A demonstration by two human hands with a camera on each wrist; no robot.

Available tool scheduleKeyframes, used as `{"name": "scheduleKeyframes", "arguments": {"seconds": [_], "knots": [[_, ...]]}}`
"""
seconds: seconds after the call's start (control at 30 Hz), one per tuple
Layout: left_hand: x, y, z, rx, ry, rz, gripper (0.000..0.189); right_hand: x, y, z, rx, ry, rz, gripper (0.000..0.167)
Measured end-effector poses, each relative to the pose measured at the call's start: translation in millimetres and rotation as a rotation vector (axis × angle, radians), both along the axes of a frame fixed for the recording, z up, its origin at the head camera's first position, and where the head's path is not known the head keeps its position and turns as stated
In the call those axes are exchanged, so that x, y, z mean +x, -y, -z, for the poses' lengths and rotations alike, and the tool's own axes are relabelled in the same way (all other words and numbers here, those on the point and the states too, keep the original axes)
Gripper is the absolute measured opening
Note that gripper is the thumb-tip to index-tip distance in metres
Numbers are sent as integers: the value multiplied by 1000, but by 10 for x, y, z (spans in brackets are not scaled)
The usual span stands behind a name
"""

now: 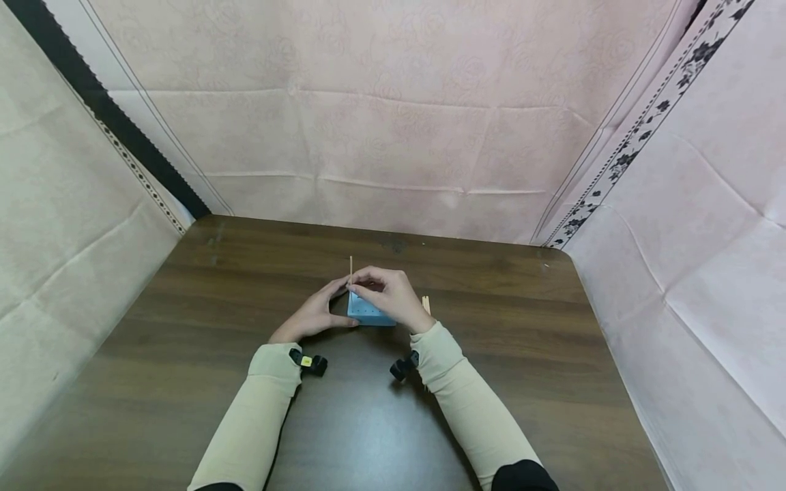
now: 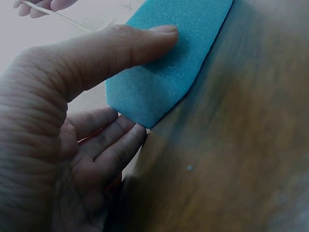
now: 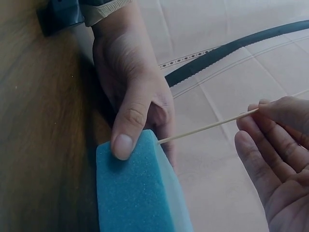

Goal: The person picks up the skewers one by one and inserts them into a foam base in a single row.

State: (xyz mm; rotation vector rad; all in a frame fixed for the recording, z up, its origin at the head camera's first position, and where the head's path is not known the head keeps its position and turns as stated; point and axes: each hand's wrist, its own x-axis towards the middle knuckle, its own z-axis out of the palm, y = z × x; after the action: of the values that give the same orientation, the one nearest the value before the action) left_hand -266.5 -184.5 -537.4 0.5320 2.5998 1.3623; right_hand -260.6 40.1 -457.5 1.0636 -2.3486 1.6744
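A blue foam block (image 1: pixel 368 314) with a speckled surface stands on the table. My left hand (image 1: pixel 316 312) grips its left end, with the thumb (image 2: pixel 145 46) flat on the near face and the other fingers round behind. Between thumb and fingertips, my right hand (image 1: pixel 393 293) pinches a thin wooden stick (image 3: pixel 207 127) above the block. The stick is upright in the head view, and its lower end meets the block's top near the left corner. How deep the tip goes cannot be told. Small dark dots show on the block's top, partly hidden by the right hand.
More thin wooden sticks (image 1: pixel 426 305) stand beside the right wrist, their lower part hidden by it. The brown wooden table (image 1: pixel 491 382) ends at a back edge against hanging pale cloth (image 1: pixel 393 150). Cloth also hangs on both sides.
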Motion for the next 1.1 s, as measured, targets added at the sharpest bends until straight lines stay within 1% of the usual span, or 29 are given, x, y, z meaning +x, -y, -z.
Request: {"name": "scheduleKeyframes", "arguments": {"seconds": [0.23,0.33,0.57,0.87,1.0,1.1], "knots": [[-1,5,1,10,8,6,108,13,5,19,-2,18,-11,20],[-6,8,4,9,5,9,108,8,9,33,-1,19,-10,19],[-3,8,1,24,4,12,107,0,25,40,-1,-10,6,12],[-7,6,4,17,1,11,105,1,34,47,-12,2,0,20],[-12,11,12,9,-5,16,107,8,25,49,-8,6,3,20],[-15,11,15,1,-3,11,107,1,24,65,-11,1,4,16]]}}
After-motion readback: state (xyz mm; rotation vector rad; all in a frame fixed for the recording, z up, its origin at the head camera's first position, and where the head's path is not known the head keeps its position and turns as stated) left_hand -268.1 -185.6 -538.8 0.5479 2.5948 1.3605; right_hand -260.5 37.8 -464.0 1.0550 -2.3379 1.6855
